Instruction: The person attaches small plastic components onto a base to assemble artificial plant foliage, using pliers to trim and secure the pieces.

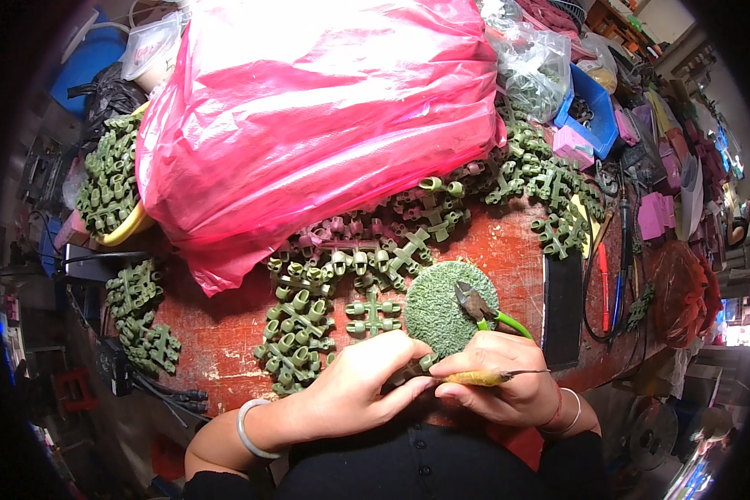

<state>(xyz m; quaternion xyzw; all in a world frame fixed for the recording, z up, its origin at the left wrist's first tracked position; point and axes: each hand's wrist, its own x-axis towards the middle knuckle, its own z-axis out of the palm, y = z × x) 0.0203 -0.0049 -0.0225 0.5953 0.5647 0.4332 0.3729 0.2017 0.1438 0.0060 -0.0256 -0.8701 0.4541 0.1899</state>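
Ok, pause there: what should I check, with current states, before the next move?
1. Left hand has the small green piece at its fingertips: ok.
2. Right hand grips the slender yellow-handled tool: ok.
3. Tool's thin dark spike points away from the left hand: ok.
4. Green-handled metal pliers lie on the round green textured pad: ok.
5. Tool's other end touches the piece: cannot tell, fingers crowd it.

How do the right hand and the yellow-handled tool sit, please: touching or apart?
Touching: the head view shows the right hand gripping the yellow-handled tool.
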